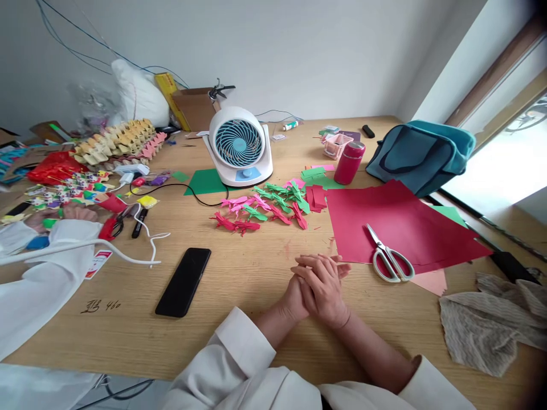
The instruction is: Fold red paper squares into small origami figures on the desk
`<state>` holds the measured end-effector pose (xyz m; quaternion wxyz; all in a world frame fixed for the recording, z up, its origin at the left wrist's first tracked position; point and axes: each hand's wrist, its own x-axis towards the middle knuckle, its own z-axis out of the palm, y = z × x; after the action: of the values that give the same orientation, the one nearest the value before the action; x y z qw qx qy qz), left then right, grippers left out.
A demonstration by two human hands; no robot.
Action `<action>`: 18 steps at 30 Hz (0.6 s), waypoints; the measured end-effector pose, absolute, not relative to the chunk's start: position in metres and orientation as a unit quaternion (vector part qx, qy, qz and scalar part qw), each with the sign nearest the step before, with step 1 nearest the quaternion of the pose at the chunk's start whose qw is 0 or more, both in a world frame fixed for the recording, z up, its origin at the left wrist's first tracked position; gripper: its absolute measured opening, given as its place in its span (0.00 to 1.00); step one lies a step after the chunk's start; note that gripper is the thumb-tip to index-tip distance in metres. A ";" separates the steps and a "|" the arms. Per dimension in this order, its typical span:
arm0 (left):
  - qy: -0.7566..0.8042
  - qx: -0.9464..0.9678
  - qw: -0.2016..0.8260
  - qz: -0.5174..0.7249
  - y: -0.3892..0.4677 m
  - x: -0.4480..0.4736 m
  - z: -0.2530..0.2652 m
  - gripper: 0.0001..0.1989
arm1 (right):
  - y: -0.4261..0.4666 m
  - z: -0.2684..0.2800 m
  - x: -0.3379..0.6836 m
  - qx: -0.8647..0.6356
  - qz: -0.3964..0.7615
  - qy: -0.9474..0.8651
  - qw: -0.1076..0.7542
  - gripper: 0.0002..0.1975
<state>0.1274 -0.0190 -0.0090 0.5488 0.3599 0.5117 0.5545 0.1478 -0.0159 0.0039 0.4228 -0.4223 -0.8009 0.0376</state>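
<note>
My left hand (296, 297) and my right hand (323, 287) are clasped together above the wooden table, fingers interlaced and closed around each other, with no object between them. Much of the left hand is hidden behind the right. To their right, white-handled scissors (388, 257) lie on large red paper sheets (363, 216). Beyond the hands is a loose pile of twisted green paper pieces (277, 199), pink paper pieces (237, 204) and red paper pieces (280, 215). A black phone (183, 283) lies flat to the left.
A white fan (239, 145) stands behind the paper pieces. A red flask (349, 163) and a blue bag (421, 156) are at the back right. A crumpled cloth (482, 324) lies at the right edge. On the left, a co-worker's hands (79, 212) are among small colourful crafts.
</note>
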 end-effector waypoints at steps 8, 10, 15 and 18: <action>0.564 0.306 0.538 0.547 -0.017 0.127 0.005 0.22 | -0.013 0.011 0.145 -0.421 0.050 -0.820 0.386 0.14; 0.468 0.295 0.651 0.519 -0.012 0.107 0.004 0.20 | -0.008 0.011 0.151 -0.432 0.062 -0.812 0.386 0.15; 0.311 0.255 0.794 0.455 -0.002 0.058 -0.003 0.22 | 0.010 0.007 0.173 -0.530 0.193 -0.684 0.462 0.14; 0.251 0.264 0.799 0.479 -0.004 0.049 -0.004 0.22 | 0.014 0.005 0.175 -0.534 0.442 -0.490 0.528 0.17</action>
<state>0.0491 -0.0036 -0.0044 0.7987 0.2639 0.2513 0.4789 0.1751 0.0145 0.0049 0.5283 -0.5342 -0.4903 0.4417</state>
